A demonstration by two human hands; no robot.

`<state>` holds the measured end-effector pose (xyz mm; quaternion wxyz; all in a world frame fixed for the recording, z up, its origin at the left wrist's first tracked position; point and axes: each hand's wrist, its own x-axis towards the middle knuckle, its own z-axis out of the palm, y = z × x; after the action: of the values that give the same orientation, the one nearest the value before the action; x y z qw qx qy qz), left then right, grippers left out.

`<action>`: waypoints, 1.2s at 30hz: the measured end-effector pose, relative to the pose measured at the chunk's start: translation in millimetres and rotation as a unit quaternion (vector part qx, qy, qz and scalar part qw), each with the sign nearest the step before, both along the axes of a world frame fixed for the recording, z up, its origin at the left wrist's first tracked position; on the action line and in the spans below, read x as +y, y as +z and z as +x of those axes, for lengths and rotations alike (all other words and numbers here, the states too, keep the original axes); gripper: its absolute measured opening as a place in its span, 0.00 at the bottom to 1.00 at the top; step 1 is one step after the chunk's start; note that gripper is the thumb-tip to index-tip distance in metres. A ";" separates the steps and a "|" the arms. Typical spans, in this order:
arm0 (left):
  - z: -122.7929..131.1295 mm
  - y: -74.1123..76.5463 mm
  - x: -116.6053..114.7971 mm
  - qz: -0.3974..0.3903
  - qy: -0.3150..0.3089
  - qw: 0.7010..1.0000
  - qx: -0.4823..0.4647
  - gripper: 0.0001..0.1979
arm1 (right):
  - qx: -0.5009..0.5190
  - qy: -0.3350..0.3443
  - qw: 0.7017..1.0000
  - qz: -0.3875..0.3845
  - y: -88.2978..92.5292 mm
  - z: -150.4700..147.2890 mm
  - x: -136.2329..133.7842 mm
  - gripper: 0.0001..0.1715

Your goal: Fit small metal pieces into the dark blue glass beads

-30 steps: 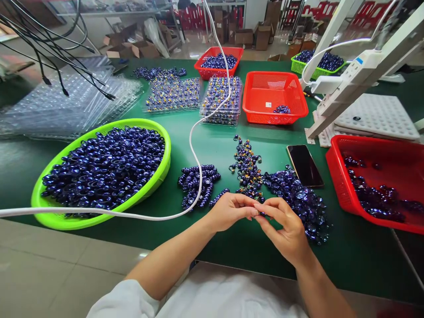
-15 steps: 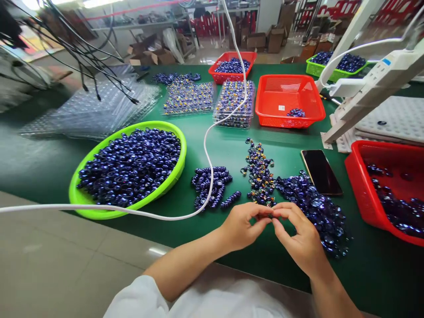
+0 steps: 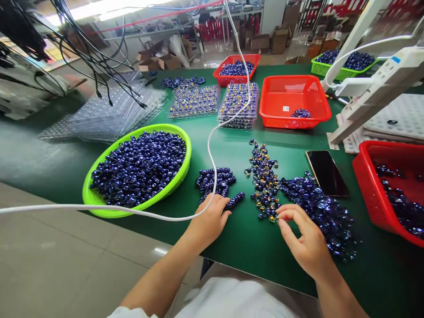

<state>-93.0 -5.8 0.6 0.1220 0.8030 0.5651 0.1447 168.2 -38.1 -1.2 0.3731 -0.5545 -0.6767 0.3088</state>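
My left hand (image 3: 209, 219) reaches to the near end of a short row of dark blue shiny rings (image 3: 236, 201), thumb and forefinger apart around that end. More stacked ring rows (image 3: 217, 177) lie just beyond it, partly behind the white cable. My right hand (image 3: 303, 238) pinches with thumb and forefinger at a small gold-coloured piece (image 3: 273, 218), at the near end of a loose pile of blue rings with gold bits (image 3: 263, 176). Against the right hand's far side spreads a heap of blue glossy rings (image 3: 314, 203).
A green basket (image 3: 186, 172) full of blue rings stands left. The white cable (image 3: 212, 154) crosses over the table. Behind are clear trays (image 3: 237, 106) of rings and a red basket (image 3: 294, 119). A phone (image 3: 327, 173) and another red basket (image 3: 367, 185) are at right.
My hands were together at the near end of the loose pile. Now they are apart: the left has moved left to the ring row, the right stays by the pile. The view has shifted slightly.
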 end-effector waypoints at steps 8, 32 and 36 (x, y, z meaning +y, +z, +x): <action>5.7 -11.2 1.1 0.009 -0.010 1.000 0.021 0.13 | -0.027 0.008 1.000 0.011 -2.4 -1.3 2.1 0.05; 86.1 13.6 25.0 -0.270 0.011 0.808 -0.523 0.12 | -0.021 0.031 0.978 0.205 1.5 -9.7 -1.9 0.16; 88.1 7.4 28.9 -0.309 0.001 0.777 -0.549 0.14 | -0.005 0.036 0.982 0.183 2.3 -6.3 -1.8 0.14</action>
<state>-4.9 23.1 8.0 0.6532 0.5059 0.4172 0.3785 161.9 -39.9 1.1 0.4537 -0.4533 -0.7432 0.1905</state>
